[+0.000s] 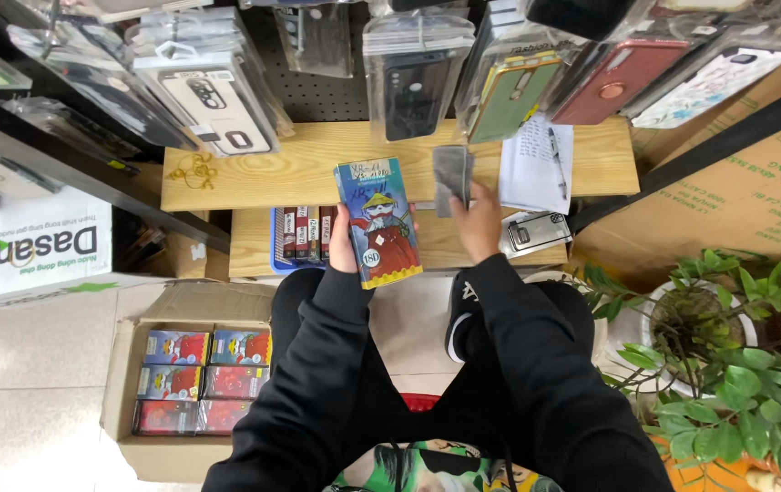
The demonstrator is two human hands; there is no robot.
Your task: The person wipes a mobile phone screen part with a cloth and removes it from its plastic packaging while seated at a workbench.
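Gripping a blue picture-printed box [378, 222] at frame centre, left hand [343, 244] wrapped around its lower left edge, above the wooden shelf [308, 164]. Right hand [479, 221] just right of it, pinching a small grey packet [452, 176] upright. Lower left: open cardboard carton [126, 383] stacked with similar boxes. Lower right: leafy potted plant [736, 364]. Along the top: hanging phone cases [217, 100].

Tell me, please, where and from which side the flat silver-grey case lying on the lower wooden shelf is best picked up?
The silver-grey case lies flat near the lower shelf's right end, just right of the right hand. Probably best to pinch it across its two long edges from above, since it lies flat. Come from the near side: packaged cases hang beyond it, and a notepad overhangs from the shelf above.
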